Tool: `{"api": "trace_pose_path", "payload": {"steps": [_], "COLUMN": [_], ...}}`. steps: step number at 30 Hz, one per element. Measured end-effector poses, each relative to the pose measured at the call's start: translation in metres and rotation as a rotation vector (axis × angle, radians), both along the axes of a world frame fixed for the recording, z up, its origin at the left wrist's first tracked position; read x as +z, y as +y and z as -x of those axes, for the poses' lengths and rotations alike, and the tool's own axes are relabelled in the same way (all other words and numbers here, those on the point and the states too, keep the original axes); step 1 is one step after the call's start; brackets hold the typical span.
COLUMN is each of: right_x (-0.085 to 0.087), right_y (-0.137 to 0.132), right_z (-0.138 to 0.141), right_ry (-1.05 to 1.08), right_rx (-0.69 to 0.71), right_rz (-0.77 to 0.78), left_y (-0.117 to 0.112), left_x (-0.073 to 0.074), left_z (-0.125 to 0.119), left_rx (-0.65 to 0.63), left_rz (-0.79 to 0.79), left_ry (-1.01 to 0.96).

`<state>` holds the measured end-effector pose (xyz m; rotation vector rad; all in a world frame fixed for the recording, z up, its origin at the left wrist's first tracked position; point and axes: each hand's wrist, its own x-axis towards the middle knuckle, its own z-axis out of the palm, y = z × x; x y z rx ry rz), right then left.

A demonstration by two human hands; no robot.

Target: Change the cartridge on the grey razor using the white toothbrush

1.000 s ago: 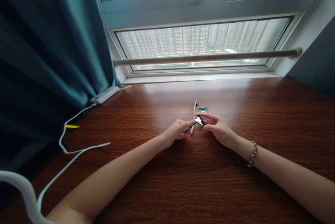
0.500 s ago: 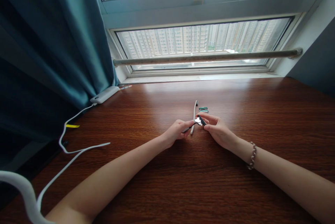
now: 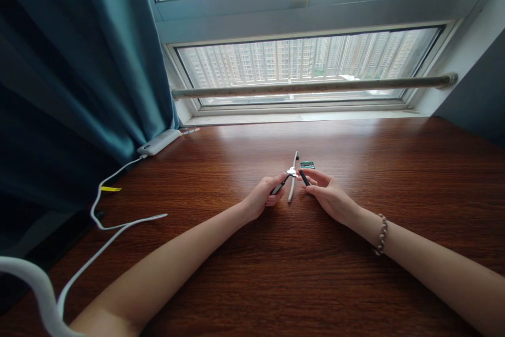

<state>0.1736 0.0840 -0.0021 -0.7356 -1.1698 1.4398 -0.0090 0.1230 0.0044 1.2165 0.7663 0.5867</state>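
The left hand point(image 3: 263, 198) is closed around the lower end of a razor handle point(image 3: 282, 183), its fingers curled over the dark grip, so that the silver head end points up and away from the person, toward the right hand point(image 3: 326, 193). The right hand is loosely curled, with thumb and fingertips pinched on a small dark cartridge point(image 3: 303, 177), held just beside the handle's silver tip but apart from it. Both hands hover low over the desk point(image 3: 300, 279), with the forearms reaching in from the near edge. A beaded bracelet point(image 3: 381, 233) sits on the right wrist. Between the two hands a slim white stick point(image 3: 292, 191) lies on the desk, pointing toward the window, and the razor handle crosses over it. Just beyond the right hand's fingertips, beside the far end of the white stick, a small green cartridge point(image 3: 306, 165) rests flat on the wood. Well off to the left, a white power bank point(image 3: 159, 142) lies at the foot of a teal curtain point(image 3: 71, 63), and a white cable point(image 3: 118, 224) with a yellow tag point(image 3: 109, 189) runs from it down the desk. At the back, a metal rail point(image 3: 315, 86) spans the window.
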Motion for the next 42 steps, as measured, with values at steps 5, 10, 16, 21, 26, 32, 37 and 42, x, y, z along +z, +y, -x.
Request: {"api": "trace_pose_path", "payload": {"steps": [5,10,16,21,26,32,37,42], "right_x": [-0.008,-0.013,-0.015,-0.016,-0.014,-0.01,-0.005,-0.001], "right_y": [0.004,0.004,0.002,0.003,0.001,0.0,-0.001,-0.004], "right_z": [-0.005,-0.008,-0.006,-0.006,-0.006,-0.005,-0.003,0.007], "right_ry": [-0.606,-1.21,-1.351,-1.257,-1.201,-1.108,-0.816,-0.397], "right_rx": [-0.258,-0.43,-0.444,-0.474,-0.479,-0.467,-0.393,-0.204], "right_rz": [-0.16,-0.436,-0.418,-0.397,-0.337,-0.448,-0.356,-0.171], "left_y": [0.001,0.003,-0.003,-0.002,0.003,-0.003,-0.015,-0.024], "left_x": [-0.002,-0.003,0.002,0.001,-0.004,0.0,0.002,0.006], "left_z": [0.0,0.002,-0.004,-0.008,-0.01,-0.009,-0.01,-0.012], "left_rx": [0.012,0.041,0.218,0.204,0.143,0.18,0.143,-0.01], "left_rz": [0.011,0.041,-0.259,-0.551,-0.473,-0.421,-0.263,-0.304], "left_ry": [-0.092,-0.143,0.206,0.594,0.615,0.478,0.208,0.183]}}
